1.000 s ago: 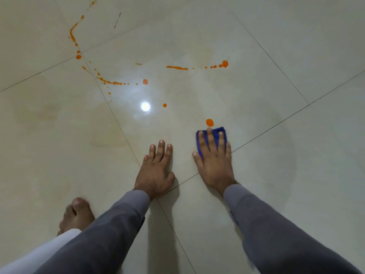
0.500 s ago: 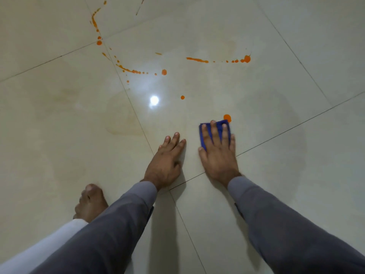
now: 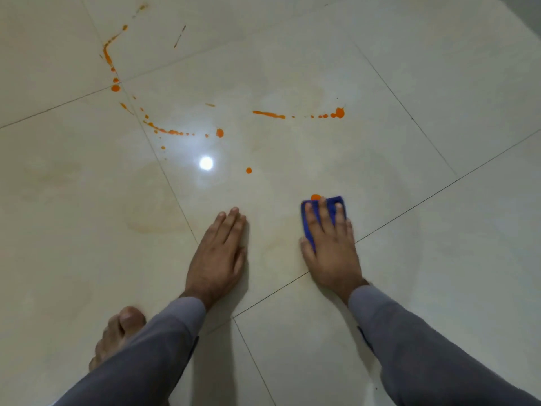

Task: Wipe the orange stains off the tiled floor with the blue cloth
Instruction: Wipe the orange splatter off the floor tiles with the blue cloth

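- The small folded blue cloth [image 3: 329,210] lies flat on the glossy cream tiled floor [image 3: 409,200], just beyond a dark grout line that runs diagonally under the right wrist.
- The right hand [image 3: 330,247] lies palm-down on top of the cloth, its fingers straight and slightly spread, pressing it to the tile; the thumb rests at the cloth's left edge. Nothing is curled around the fabric.
- A round orange blob [image 3: 315,197] sits at the cloth's far left corner, touching its edge, beside the tip of the middle finger.
- The left hand [image 3: 218,256] lies flat on the bare tile to the left of the cloth, fingers straight and close together, holding nothing; it is apart from the right hand.
- Further out, a single orange dot [image 3: 248,170] lies beyond the two hands, near a bright round light reflection [image 3: 206,163].
- Beyond that, an orange streak ending in a larger drop [image 3: 339,112] runs across the same tile, and a curved trail of orange splatter [image 3: 169,131] sweeps left and up across a grout line towards the far tiles.
- Both forearms wear grey sleeves [image 3: 424,347].
- A bare foot [image 3: 117,332] rests on the floor at lower left, partly hidden by the left sleeve.
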